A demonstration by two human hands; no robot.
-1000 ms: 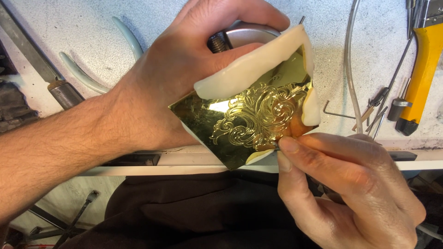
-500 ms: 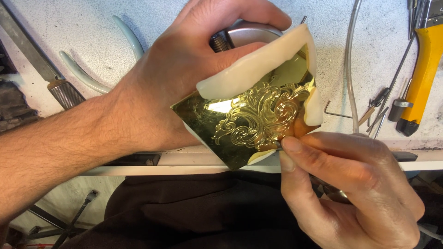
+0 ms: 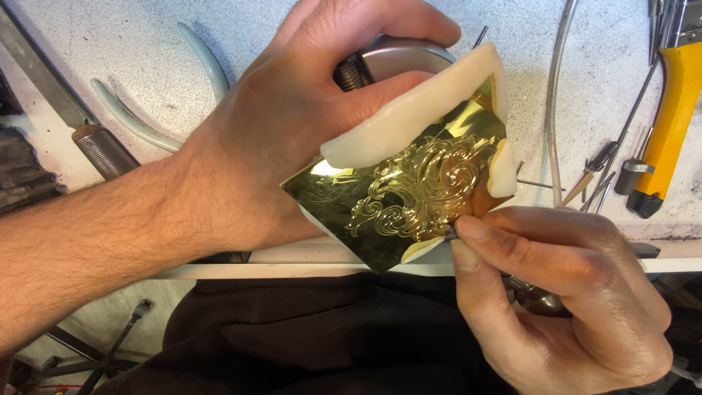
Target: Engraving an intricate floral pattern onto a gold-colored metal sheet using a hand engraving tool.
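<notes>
A shiny gold-coloured metal plate (image 3: 409, 194) with a raised scroll ornament sits bedded in a cream putty-like mass (image 3: 417, 117) on a round metal block (image 3: 398, 55). My left hand (image 3: 292, 124) wraps over the block and putty from the left and holds them steady. At the plate's lower right edge my right hand (image 3: 556, 292) pinches a thin metal engraving tool (image 3: 447, 232), whose tip touches the plate. Most of the tool is hidden inside the fingers.
The white speckled bench (image 3: 146, 44) carries pale-handled pliers (image 3: 146, 117), a threaded metal tool (image 3: 95, 143) at the left, a yellow-handled tool (image 3: 669, 110), small gravers (image 3: 599, 172) and a bent wire (image 3: 552, 95) at the right. Dark cloth (image 3: 307, 336) lies below the bench edge.
The plate and both hands stay in nearly the same place. My right hand has shifted very slightly along the plate's lower right edge.
</notes>
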